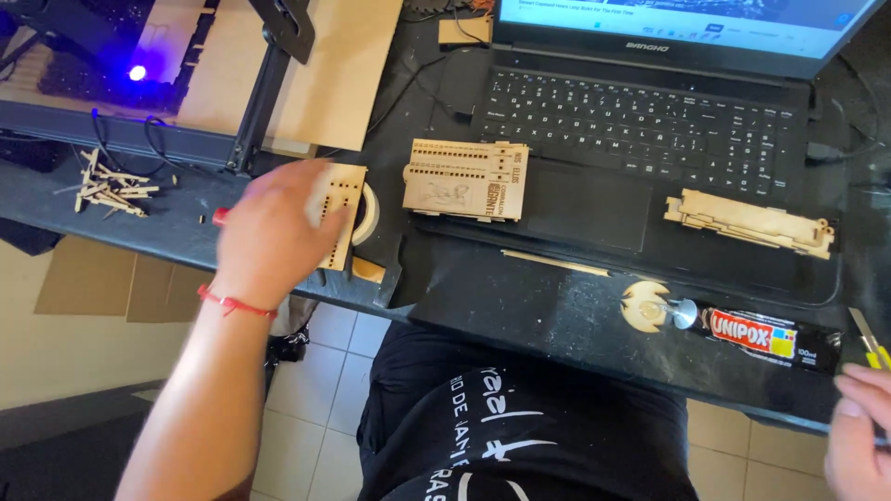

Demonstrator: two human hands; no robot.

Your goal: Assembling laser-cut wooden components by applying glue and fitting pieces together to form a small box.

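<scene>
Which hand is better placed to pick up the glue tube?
Right, probably. The right hand sits at the desk's near right edge, close to the glue tube, though it seems to hold a yellow tool. The left hand rests on a perforated wooden piece far left.

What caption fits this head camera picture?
Left hand reaches a perforated wooden panel; right hand holds a yellow knife.

desk [520,306]: laptop [650,111] at rear right. engraved wooden panel [466,178] on the laptop's left front corner; stacked wooden strip parts [750,221] on its right palm rest. perforated wooden piece [339,209] left of the panel, under the left hand [271,232]. glue tube [756,334] at front right, round wooden disc [644,304] at its nozzle. heap of wood offcuts [109,186] far left.
</scene>
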